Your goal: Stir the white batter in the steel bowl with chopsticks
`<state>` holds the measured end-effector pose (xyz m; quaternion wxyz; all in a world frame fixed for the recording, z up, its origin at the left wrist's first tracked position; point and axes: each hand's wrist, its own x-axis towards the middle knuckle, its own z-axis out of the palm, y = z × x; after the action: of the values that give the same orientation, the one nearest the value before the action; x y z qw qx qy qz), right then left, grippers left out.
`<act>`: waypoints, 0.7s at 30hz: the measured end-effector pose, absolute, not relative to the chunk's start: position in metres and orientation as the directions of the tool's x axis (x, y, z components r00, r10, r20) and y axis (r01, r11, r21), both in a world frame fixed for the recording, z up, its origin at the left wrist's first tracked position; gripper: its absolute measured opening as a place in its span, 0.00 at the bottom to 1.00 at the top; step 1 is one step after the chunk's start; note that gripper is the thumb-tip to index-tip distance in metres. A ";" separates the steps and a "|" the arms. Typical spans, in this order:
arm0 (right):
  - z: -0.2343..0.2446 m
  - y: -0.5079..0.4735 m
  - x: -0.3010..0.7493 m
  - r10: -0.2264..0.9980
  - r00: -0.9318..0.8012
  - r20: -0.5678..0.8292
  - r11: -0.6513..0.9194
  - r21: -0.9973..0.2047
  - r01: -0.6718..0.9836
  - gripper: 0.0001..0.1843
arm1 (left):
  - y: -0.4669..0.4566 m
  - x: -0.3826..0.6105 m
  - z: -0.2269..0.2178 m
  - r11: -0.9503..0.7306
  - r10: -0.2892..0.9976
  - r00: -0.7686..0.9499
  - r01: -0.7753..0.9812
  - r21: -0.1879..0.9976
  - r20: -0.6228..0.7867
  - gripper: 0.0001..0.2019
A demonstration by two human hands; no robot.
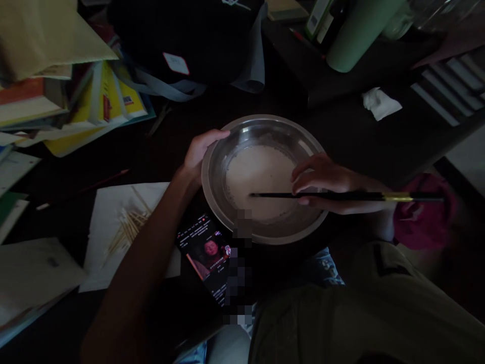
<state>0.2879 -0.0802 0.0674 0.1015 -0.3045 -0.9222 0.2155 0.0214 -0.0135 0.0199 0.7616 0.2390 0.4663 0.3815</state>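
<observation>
A wide metal bowl [210, 151] of pale, milky liquid [257, 174] is on the dark table in front of me. My left hand [200, 150] grips its left rim, thumb on the edge and the other fingers hidden below. Over the bowl's right side, my right hand [322, 179] is closed around a black chopstick [359, 196] with a gold band. Its tip reaches the liquid near the middle of the bowl; whether a second chopstick lies alongside, I cannot tell.
A lit phone [206, 253] lies below the bowl. Thin wooden sticks [131, 225] rest on white paper [102, 217] at left. Books [102, 96] and a black bag [189, 40] stand behind. A green bottle [356, 38] and crumpled tissue [380, 103] are at right.
</observation>
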 end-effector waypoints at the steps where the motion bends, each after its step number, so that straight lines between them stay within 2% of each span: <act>1: 0.066 -0.081 0.285 0.633 -0.772 0.054 0.715 -0.423 0.557 0.09 | -0.013 0.021 0.019 0.592 0.806 0.270 -0.357 0.722 -0.528 0.12; 4: 0.068 -0.081 0.288 0.727 -0.684 0.059 0.657 -0.349 0.668 0.10 | -0.012 0.021 0.017 0.585 0.811 0.265 -0.356 0.728 -0.522 0.13; 6: 0.074 -0.080 0.296 0.739 -0.669 0.079 0.647 -0.358 0.673 0.08 | -0.011 0.021 0.016 0.591 0.807 0.275 -0.353 0.725 -0.524 0.14; 8: 0.079 -0.078 0.302 0.678 -0.731 0.083 0.687 -0.425 0.589 0.06 | -0.010 0.022 0.015 0.601 0.799 0.274 -0.348 0.720 -0.535 0.15; 10: 0.079 -0.077 0.301 0.556 -0.828 0.071 0.735 -0.508 0.450 0.04 | -0.009 0.022 0.014 0.590 0.807 0.249 -0.356 0.725 -0.535 0.15; 12: 0.073 -0.077 0.293 0.516 -0.854 0.070 0.746 -0.527 0.407 0.05 | -0.009 0.022 0.014 0.587 0.809 0.240 -0.365 0.723 -0.536 0.14; 17: 0.064 -0.079 0.286 0.735 -0.668 0.117 0.660 -0.351 0.665 0.09 | -0.011 0.022 0.018 0.602 0.798 0.255 -0.369 0.708 -0.546 0.13; 19: 0.070 -0.078 0.296 0.753 -0.643 0.137 0.646 -0.336 0.685 0.07 | -0.012 0.022 0.019 0.595 0.803 0.251 -0.363 0.717 -0.540 0.12; 21: 0.078 -0.076 0.305 0.705 -0.701 0.107 0.681 -0.374 0.629 0.06 | -0.011 0.022 0.018 0.588 0.809 0.259 -0.356 0.726 -0.528 0.11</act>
<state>0.3048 -0.0760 0.0775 0.1223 -0.3671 -0.9087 0.1565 0.0218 -0.0109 0.0179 0.7563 0.2400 0.4714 0.3850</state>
